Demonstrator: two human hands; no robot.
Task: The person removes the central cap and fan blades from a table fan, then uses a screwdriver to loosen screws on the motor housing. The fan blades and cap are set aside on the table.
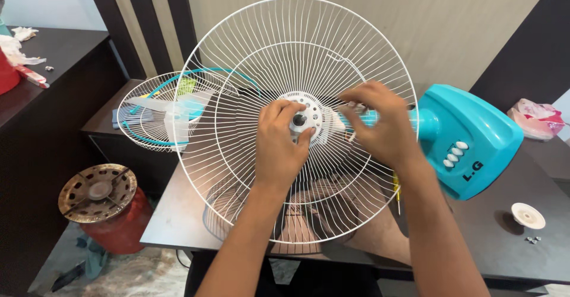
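gripping the round white wire fan guard (pixel 279 54) at its hub, left hand (pixel 282 137) and right hand (pixel 380 125) pinch it.

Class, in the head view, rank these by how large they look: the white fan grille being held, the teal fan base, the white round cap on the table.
1. Grille
2. Teal base
3. Cap

The grille is nearest the camera, which exaggerates its lead.

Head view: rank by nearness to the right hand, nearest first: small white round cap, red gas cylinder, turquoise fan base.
1. turquoise fan base, just right of the right hand.
2. small white round cap, lower right on the table.
3. red gas cylinder, far left on the floor.
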